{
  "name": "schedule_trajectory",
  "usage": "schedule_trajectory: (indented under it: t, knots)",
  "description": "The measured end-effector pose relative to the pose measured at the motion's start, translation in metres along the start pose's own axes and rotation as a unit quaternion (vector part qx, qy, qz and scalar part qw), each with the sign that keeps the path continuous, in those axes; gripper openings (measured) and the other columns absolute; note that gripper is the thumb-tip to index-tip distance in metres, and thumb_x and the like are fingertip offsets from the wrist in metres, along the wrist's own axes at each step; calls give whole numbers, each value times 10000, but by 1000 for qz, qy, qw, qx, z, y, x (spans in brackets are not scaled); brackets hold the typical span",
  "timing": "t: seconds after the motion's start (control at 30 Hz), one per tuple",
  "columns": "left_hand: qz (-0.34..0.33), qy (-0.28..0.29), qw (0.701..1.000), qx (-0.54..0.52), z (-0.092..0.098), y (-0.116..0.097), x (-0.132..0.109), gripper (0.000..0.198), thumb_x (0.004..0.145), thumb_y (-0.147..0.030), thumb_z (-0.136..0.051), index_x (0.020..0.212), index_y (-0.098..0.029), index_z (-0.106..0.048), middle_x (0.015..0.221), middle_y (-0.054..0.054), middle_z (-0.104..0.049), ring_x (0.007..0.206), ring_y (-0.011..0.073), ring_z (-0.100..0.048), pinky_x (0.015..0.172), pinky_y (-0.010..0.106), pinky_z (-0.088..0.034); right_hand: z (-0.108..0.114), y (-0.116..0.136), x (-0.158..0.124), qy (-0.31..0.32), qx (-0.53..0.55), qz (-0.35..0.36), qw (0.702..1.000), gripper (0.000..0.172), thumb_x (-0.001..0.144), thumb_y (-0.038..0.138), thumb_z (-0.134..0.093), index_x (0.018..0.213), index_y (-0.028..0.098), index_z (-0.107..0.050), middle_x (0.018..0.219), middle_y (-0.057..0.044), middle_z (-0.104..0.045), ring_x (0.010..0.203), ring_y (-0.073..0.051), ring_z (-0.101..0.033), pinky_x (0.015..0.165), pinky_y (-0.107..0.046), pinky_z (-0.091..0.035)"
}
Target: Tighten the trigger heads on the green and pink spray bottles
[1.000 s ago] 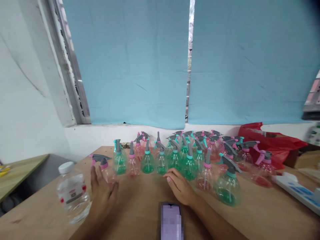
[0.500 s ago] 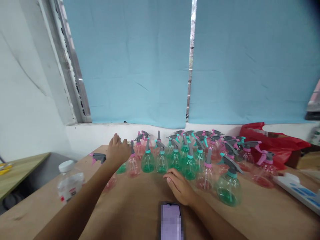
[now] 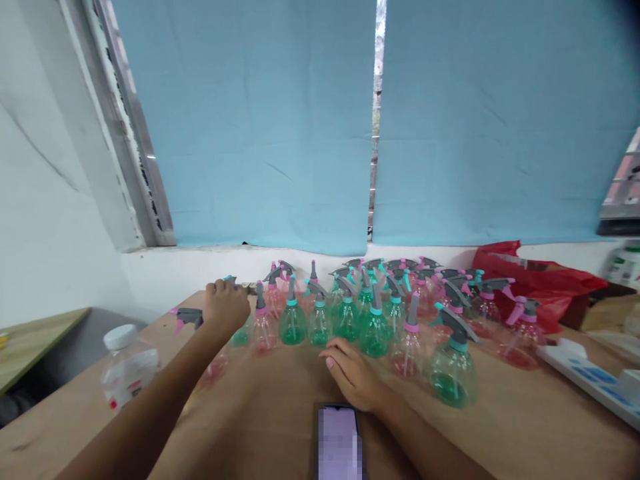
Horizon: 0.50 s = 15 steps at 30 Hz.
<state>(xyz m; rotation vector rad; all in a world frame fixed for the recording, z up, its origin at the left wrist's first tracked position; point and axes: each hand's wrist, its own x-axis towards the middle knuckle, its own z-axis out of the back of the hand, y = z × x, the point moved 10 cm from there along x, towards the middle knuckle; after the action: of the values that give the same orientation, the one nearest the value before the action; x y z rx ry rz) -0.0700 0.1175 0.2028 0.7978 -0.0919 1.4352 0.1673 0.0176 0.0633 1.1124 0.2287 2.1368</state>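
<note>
A dark-framed phone with a blurred lilac screen (image 3: 340,440) lies at six o'clock on the brown wooden bench (image 3: 270,427). Between five and six o'clock, the right hand (image 3: 353,377) rests just beyond it, fingers together and loosely curled, with a small green spray bottle (image 3: 319,325) near its fingertips. A clear plastic water bottle with a white cap (image 3: 125,367) stands at eight o'clock; a larger clear-green spray bottle (image 3: 453,380) stands at four. Farther in, also at eight, the left hand (image 3: 227,308) curls its fingers together over the top of a green plastic spray bottle with a grey-and-teal head (image 3: 241,335); whether it is clamped on this bottle, I cannot tell. Other green and pink spray bottles crowd rightward. A crumpled red plastic bag (image 3: 535,283) sits at three o'clock, and light-blue cloth curtains (image 3: 270,133) hang at twelve.
</note>
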Motion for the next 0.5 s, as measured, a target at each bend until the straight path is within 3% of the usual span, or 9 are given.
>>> schedule_trajectory:
  t: [0.27,0.5]
  knots:
    - [9,-64,998,-18,65,-5,-3,238,907,-98,-455,974,-65,-681,997,231,-631,1029,398,-551,850,441,-335,0,2,0,5,4,6,1000,291,1073,273,-355,1189,253,-621,1127,-66,-595,1034,-203,-590,936,-368,-495]
    - [5,-160,978,-137,116,8,-10,181,901,-185,-514,984,-113,-658,997,196,-574,1099,442,-481,915,535,-331,2,2,1,-2,11,-2,1000,297,1074,280,-353,1177,254,-630,1126,-63,-603,1038,-205,-600,937,-370,-507]
